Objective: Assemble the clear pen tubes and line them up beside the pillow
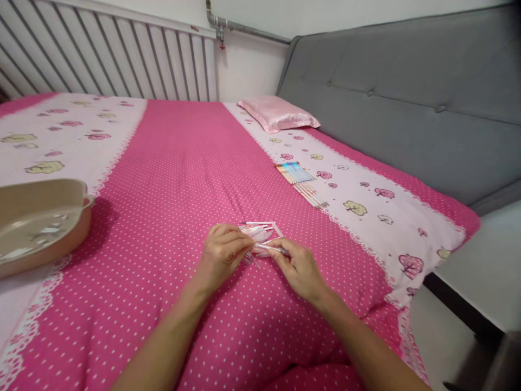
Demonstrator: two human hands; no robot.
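A slim white stick, pen-like in shape (261, 247), is held level between both hands over the bed. My left hand (227, 248) pinches its left end with the fingers closed. At the other end, the fingers and thumb of my right hand (296, 267) are closed around it, and a darker tip shows past them. Just behind and beneath the hands lies a loose pile of white sticks and clear plastic pieces (260, 232), partly hidden by the fingers. Farther off to the right, a row of slim pen-like sticks (301, 175) lies side by side, with blue at the far end.
A beige plastic basin (77, 228) with small pale pieces in it stands at the left. The pink dotted bedspread (175, 163) lies under everything. A pink pillow (280, 113) rests near the grey headboard (391, 70). A white radiator (122, 49) runs behind the bed.
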